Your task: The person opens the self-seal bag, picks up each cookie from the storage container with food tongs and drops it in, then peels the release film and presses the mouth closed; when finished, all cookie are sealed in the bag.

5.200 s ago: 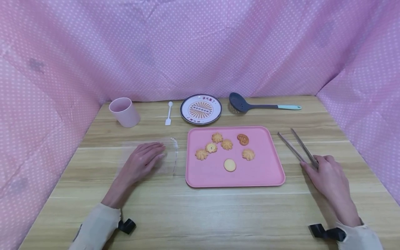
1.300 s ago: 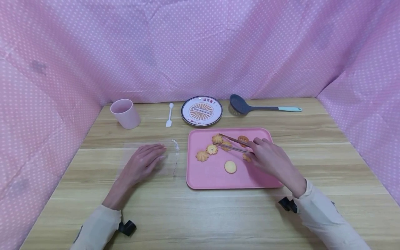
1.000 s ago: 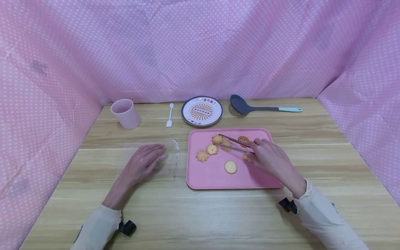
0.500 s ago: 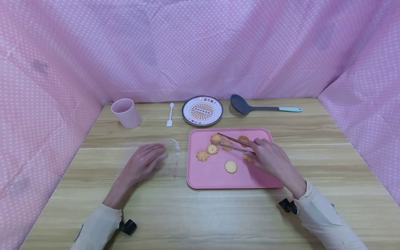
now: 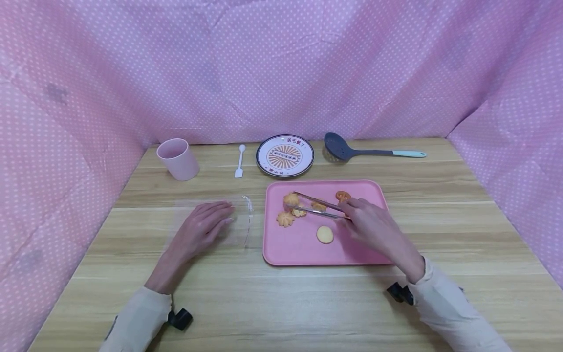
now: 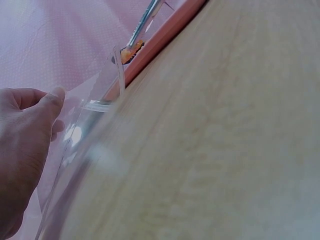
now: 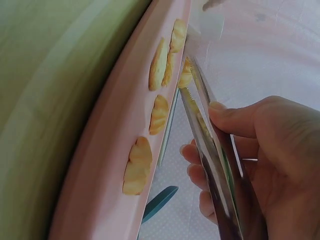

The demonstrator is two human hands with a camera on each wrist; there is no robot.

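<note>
My left hand rests with extended fingers on a clear plastic bag left of the pink tray. The bag's edge and fold show in the left wrist view. My right hand grips metal tongs over the tray. Between the tongs' tips is a flower-shaped cookie, which appears raised off the tray in the right wrist view. A cookie with a hole in the middle, under the tongs, is partly covered. Nearby lie another flower-shaped cookie, a plain oval cookie and a pretzel-shaped one.
Behind the tray are a patterned plate and a slotted ladle with a light-blue handle end. A small white spatula and a pink cup stand farther left. Pink dotted cloth surrounds the table.
The right hand brought the tongs from right of the tray onto a flower-shaped cookie at the upper left. The tongs and cookie have since moved left. My left hand has stayed on the bag.
</note>
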